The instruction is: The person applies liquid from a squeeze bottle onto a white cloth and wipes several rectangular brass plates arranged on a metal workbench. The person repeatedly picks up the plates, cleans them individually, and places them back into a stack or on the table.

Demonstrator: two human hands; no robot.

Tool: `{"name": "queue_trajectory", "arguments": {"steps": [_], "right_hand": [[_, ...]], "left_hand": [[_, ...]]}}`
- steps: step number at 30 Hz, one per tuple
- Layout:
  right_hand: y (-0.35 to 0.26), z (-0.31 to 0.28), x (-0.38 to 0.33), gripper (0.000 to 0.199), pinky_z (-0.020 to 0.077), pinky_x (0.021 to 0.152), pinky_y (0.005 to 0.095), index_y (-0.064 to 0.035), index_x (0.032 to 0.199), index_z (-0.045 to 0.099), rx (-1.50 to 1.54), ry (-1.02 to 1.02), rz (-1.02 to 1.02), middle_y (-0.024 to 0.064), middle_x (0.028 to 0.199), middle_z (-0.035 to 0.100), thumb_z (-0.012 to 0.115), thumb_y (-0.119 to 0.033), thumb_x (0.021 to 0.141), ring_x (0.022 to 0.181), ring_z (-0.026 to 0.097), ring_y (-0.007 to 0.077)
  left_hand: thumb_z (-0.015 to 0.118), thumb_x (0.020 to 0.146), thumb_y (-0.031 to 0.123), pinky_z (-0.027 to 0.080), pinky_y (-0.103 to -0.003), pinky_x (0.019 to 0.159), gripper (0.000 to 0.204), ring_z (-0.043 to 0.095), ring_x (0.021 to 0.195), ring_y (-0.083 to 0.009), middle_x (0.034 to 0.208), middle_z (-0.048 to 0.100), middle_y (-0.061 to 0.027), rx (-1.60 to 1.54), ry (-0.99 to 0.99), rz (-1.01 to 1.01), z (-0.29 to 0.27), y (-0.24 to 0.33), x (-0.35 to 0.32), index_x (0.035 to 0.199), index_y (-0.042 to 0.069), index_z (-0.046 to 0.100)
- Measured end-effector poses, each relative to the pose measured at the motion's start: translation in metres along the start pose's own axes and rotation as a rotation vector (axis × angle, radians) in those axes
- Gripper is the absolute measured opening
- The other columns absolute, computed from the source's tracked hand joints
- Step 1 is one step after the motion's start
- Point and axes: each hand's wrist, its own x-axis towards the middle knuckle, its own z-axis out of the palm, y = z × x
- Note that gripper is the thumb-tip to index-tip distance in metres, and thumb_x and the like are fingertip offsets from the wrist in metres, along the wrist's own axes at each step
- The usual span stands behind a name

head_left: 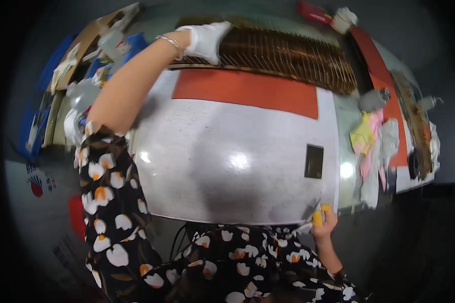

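Observation:
My left hand (205,42), in a white glove, reaches to the left part of a long brown slotted rack (288,53) at the back of the table. Its fingers are blurred against the rack, so their grip does not show. Low on the right, at the table's near edge, my bare right hand (325,224) is closed. Yellow pieces (317,218) and a bit of white show at its fingers; whether these are held or worn is unclear. A small dark rectangular plate (314,161) lies on the white work surface (247,136), beyond my right hand.
An orange-red sheet (242,91) lies before the rack. At right are a grey bottle (374,100), yellow and pink cloths (364,136) and a clear pump bottle (427,103). Clear bottles (112,43) and blue bins (134,45) stand at left. A white bundle (344,19) sits at back right.

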Motion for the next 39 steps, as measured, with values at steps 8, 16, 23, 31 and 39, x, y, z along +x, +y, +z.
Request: {"name": "queue_trajectory", "arguments": {"steps": [8,16,23,31,39], "right_hand": [[0.007,-0.002,0.012,0.017,0.037,0.041,0.029,-0.0019,0.07,0.052,0.097,-0.097,-0.272,0.0084,0.053,0.05,0.065,-0.011,0.074,0.04,0.048,0.0208],[0.016,-0.001,0.006,0.018,0.0351,0.04,0.0307,-0.0032,0.072,0.053,0.262,-0.102,-0.224,0.0086,0.05,0.047,0.068,-0.014,0.074,0.039,0.046,0.0211],[0.022,-0.003,0.006,0.019,0.0356,0.042,0.0332,-0.0034,0.074,0.055,0.261,-0.074,-0.275,0.0089,0.054,0.05,0.069,-0.016,0.073,0.042,0.048,0.0235],[0.026,-0.001,-0.001,0.017,0.0383,0.045,0.0312,-0.0008,0.078,0.058,0.194,-0.122,-0.226,0.0097,0.057,0.052,0.066,-0.015,0.075,0.045,0.05,0.0232],[0.014,0.0,0.0,0.019,0.0365,0.046,0.0226,-0.0021,0.07,0.052,0.081,-0.073,-0.164,0.0017,0.054,0.051,0.058,-0.015,0.082,0.048,0.048,0.0087]], "left_hand": [[0.076,0.056,0.045,0.039,-0.043,0.091,0.091,0.047,0.107,-0.035,0.116,0.048,-0.0211,-0.288,0.41,0.342,0.065,0.163,-0.066,0.124,-0.005,0.04],[0.075,0.049,0.045,0.036,-0.043,0.09,0.083,0.043,0.108,-0.0339,0.111,0.046,-0.0181,-0.255,-0.054,0.21,0.098,0.284,-0.044,0.112,-0.001,0.045],[0.074,0.051,0.035,0.043,-0.04,0.083,0.07,0.051,0.096,-0.0359,0.103,0.05,-0.0218,-0.481,-0.062,0.168,0.09,0.294,-0.049,0.104,-0.002,0.048],[0.07,0.056,0.03,0.045,-0.043,0.075,0.054,0.055,0.086,-0.0363,0.092,0.056,-0.0187,-0.539,0.192,0.265,0.098,0.27,-0.068,0.098,0.001,0.052],[0.076,0.056,0.033,0.044,-0.042,0.081,0.078,0.055,0.09,-0.0342,0.099,0.055,-0.0202,-0.295,0.733,0.188,0.06,0.092,-0.131,0.116,-0.005,0.044]]}}
